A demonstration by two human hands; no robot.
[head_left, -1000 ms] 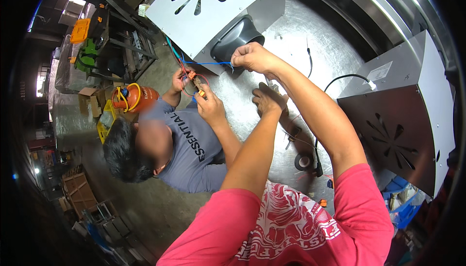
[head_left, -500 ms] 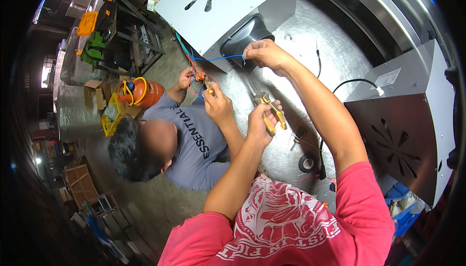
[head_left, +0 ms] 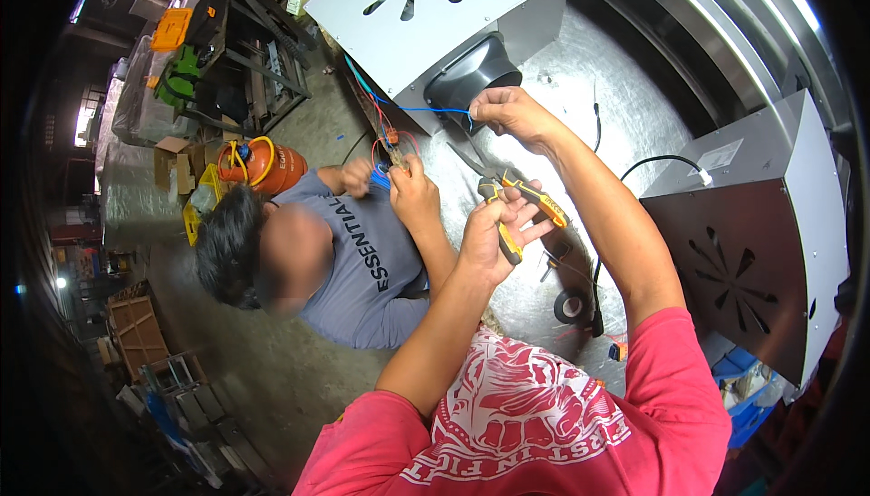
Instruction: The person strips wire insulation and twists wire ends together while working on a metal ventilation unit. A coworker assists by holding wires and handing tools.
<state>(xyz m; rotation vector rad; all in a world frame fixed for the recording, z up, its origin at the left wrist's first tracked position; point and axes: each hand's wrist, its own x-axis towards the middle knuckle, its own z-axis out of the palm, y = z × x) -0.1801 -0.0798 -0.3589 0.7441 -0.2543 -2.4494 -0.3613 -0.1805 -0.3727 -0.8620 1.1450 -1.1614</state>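
My right hand [head_left: 512,114] pinches the end of a blue wire [head_left: 421,110], beside the dark grey duct outlet of a metal housing [head_left: 376,29]. Below it, my left hand [head_left: 494,233] holds pliers [head_left: 509,240] with yellow-and-black handles and long dark jaws. Their handles are spread, with some of my fingers stretched between them. To the left, a co-worker's hand [head_left: 414,192] grips a tool near an orange connector [head_left: 391,136] on red wires. The co-worker's other hand [head_left: 355,176] is blurred by motion, next to bundled blue wire [head_left: 381,176].
On the metal table [head_left: 557,88] lie a roll of black tape [head_left: 569,306] and a black cable [head_left: 596,283]. A second metal housing [head_left: 725,260] stands at the right. The co-worker in grey [head_left: 362,251] sits close on the left, near an orange gas cylinder [head_left: 276,168].
The pliers' handles have spread apart and my left fingers have opened. My right hand still pinches the blue wire. The co-worker's farther hand has moved down from the orange connector. The view has shifted slightly.
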